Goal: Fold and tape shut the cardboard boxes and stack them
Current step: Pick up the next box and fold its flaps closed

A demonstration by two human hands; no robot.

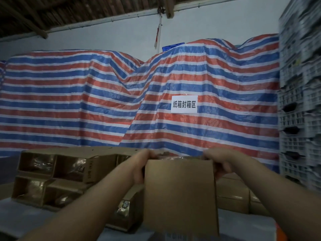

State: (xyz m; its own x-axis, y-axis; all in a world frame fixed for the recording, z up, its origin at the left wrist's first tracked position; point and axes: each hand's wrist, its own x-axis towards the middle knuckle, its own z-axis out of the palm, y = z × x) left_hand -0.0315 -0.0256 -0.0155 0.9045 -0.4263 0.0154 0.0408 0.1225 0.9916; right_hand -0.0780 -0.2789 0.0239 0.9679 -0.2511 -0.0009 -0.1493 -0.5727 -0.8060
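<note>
Cardboard box (180, 195) is sitting low in the head view, at about 6 o'clock from the frame's centre, its plain brown face turned toward the camera and its top edge level with both hands. Left hand (141, 168) is gripping the box's upper corner at 10 o'clock of that face, fingers (139, 176) curling round the side edge and the thumb lying along the top. Right hand (220, 164) is gripping the opposite corner at 2 o'clock, its fingers bending down behind the edge, thumb on top; the fingertips themselves are hiding behind the cardboard. Something crinkled and shiny is showing just above the top edge, between the two hands, too blurred to name.

Open-ended boxes (50, 176) are lying stacked on the bench (29, 216) at 9 o'clock of the held box, their dark openings facing the camera with shiny wrapping inside. One more carton (125, 209) is standing just beside the held box under the left forearm. Closed boxes (232, 193) are lying at 3 o'clock, partly behind the right forearm. Striped tarpaulin (86, 101) in red, blue and white is hanging behind, at 12 o'clock, bearing a white paper sign (184, 104). Grey plastic crates (300, 101) are towering at the right edge.
</note>
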